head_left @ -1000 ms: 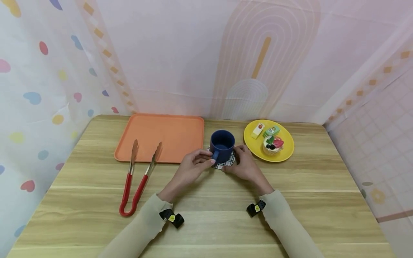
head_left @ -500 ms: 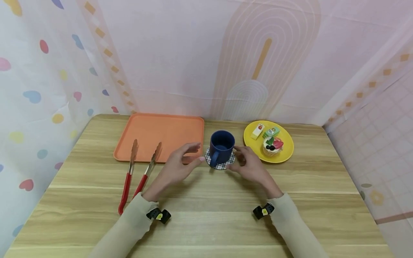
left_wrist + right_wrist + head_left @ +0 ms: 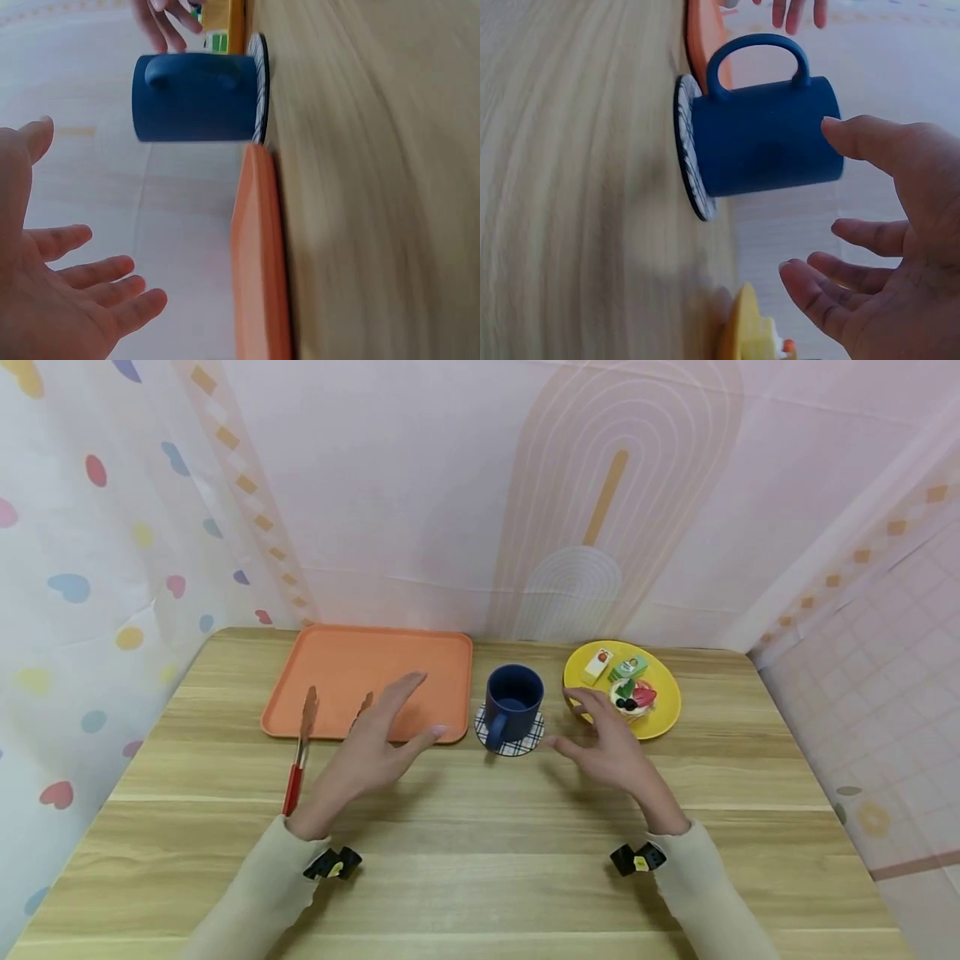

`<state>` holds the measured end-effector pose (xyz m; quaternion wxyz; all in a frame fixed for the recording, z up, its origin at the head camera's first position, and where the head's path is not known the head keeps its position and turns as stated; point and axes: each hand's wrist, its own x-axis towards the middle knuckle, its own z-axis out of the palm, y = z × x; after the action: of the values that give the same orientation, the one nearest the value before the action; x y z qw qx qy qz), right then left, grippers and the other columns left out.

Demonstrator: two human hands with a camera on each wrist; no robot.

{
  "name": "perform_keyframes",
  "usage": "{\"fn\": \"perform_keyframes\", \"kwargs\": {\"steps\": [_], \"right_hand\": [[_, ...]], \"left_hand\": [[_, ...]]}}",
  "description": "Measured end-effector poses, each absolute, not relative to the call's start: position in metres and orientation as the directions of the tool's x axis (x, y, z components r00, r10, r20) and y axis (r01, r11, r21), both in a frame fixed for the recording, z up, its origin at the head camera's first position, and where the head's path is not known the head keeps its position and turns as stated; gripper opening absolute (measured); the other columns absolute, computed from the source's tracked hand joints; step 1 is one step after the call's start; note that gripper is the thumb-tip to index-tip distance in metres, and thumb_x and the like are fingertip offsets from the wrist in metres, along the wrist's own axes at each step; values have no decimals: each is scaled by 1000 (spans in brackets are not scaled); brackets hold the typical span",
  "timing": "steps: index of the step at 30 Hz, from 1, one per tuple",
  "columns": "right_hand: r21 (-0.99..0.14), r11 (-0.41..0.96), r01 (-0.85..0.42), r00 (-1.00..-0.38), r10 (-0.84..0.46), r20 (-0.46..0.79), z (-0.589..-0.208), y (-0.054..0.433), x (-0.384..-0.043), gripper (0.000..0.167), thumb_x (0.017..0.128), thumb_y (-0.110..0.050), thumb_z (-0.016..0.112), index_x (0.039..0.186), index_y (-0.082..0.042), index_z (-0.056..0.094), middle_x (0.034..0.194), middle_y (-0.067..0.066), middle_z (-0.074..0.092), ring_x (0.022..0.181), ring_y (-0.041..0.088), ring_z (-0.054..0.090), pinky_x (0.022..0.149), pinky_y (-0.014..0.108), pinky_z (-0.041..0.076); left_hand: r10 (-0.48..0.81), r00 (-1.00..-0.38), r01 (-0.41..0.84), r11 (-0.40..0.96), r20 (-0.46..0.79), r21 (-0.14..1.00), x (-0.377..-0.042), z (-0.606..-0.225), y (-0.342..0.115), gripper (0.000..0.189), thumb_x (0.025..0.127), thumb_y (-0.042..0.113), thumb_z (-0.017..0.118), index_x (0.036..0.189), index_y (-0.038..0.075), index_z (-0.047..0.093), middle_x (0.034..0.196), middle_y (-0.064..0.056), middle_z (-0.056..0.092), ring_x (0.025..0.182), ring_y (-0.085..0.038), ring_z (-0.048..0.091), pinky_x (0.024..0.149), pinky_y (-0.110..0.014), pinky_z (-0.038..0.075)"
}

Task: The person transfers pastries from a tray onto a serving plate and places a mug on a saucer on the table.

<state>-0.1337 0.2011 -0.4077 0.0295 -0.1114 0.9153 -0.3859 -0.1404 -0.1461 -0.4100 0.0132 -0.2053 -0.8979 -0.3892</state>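
A dark blue mug point(image 3: 513, 703) stands upright on a round checked coaster point(image 3: 529, 740), its handle turned toward the person and a little left. To the left, the left hand point(image 3: 372, 745) is apart from the mug, fingers spread, above the front edge of the orange tray and partly covering the tongs. The right hand point(image 3: 609, 745) is off the mug's right side, near the yellow plate, with thumb and fingers parted. Both wrist views show the mug point(image 3: 196, 97) untouched, and the right hand point(image 3: 900, 240) holds nothing.
An orange tray point(image 3: 420, 652) lies at the back left. Red-handled tongs point(image 3: 295, 785) rest partly on it, half hidden by the left hand. At the back right, a yellow plate point(image 3: 663, 710) carries two small cartons point(image 3: 597, 666) and a fruit-topped cupcake point(image 3: 634, 697).
Both hands have come away from the mug and coaster, the left hand moving left and the right hand moving right. The mug stays on the coaster.
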Motion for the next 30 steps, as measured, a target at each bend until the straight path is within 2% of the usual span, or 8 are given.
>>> {"fn": "perform_keyframes", "kwargs": {"steps": [4,7,11,18,25,30], "right_hand": [[-685,697,-209,-973,-219,75,-402,209,-129,74,91,-35,78,154,-15,43,161,12,39,139,35,48,106,54,49],[-670,704,-234,-970,-212,117,-399,216,-127,74,91,-33,78,154,-14,43,161,12,38,138,36,49,102,54,51],[-657,707,-262,-965,-192,179,-395,225,-123,74,90,-29,79,154,-14,44,161,13,38,139,38,48,104,57,49],[-628,712,-314,-946,-174,275,-392,243,-118,72,90,-21,79,152,-7,45,160,18,38,143,40,40,101,58,49],[-621,742,-253,-959,-107,263,-392,261,-111,70,93,-26,77,153,-7,45,163,19,34,145,43,36,104,59,43],[-607,771,-191,-973,-65,223,-391,273,-104,73,93,-33,76,154,-9,43,166,18,29,151,47,25,110,73,31]], "left_hand": [[365,-912,391,631,189,670,-141,-406,-159,82,100,46,64,165,28,18,171,-5,20,157,-36,22,120,-68,22],[356,-918,375,649,172,662,-140,-403,-168,84,100,49,62,165,32,11,173,-1,12,160,-32,11,120,-67,22],[335,-927,363,679,171,638,-139,-401,-181,85,101,50,60,165,34,7,174,1,5,162,-28,-2,121,-70,12],[292,-936,351,718,198,601,-136,-401,-205,84,102,47,58,165,33,4,174,4,-1,161,-27,-9,125,-64,0],[282,-932,362,731,228,579,-135,-406,-225,85,103,44,57,166,28,1,174,-5,-7,159,-35,-16,122,-67,-8],[253,-943,332,760,217,559,-131,-410,-238,87,103,45,57,166,28,-1,173,-4,-9,158,-34,-20,120,-68,-13]]}}
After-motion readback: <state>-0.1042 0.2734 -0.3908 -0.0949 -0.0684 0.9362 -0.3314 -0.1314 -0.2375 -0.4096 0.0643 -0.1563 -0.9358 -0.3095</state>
